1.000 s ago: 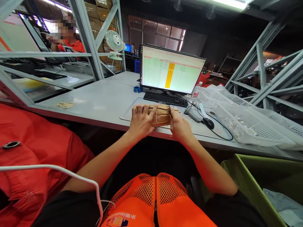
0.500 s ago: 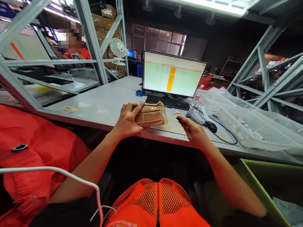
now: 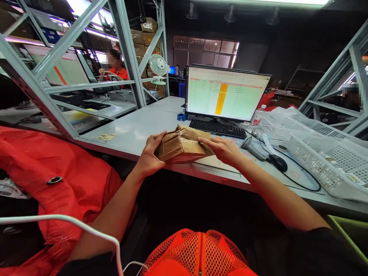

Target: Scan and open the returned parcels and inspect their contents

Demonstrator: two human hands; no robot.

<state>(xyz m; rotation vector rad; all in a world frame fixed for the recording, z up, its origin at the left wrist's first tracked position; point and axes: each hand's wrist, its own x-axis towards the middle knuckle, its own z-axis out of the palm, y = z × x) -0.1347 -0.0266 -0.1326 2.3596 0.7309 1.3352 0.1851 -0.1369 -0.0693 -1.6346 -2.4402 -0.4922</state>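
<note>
A brown cardboard box (image 3: 182, 147), closed over with shiny clear tape, is tilted at the front edge of the desk. My left hand (image 3: 151, 153) grips its left end, thumb below and fingers behind. At the box's right side is my right hand (image 3: 222, 147), its index finger reaching onto the top flap. The other fingers are curled, with a small dark thing partly showing under them; its kind is hidden. Behind the box stands a black keyboard (image 3: 217, 128) below a lit monitor (image 3: 227, 92).
A barcode scanner (image 3: 253, 149) and a black mouse (image 3: 277, 163) lie right of my hand, with a cable. White perforated baskets (image 3: 324, 161) fill the desk's right side. Red sacking (image 3: 74, 191) hangs at left; a green bin (image 3: 347, 234) stands low right. A co-worker (image 3: 117, 71) sits beyond the metal frame.
My right hand has moved left from beside the box onto its top. The box has been turned and tilted in my left hand, its taped top now facing me more. The view has shifted left.
</note>
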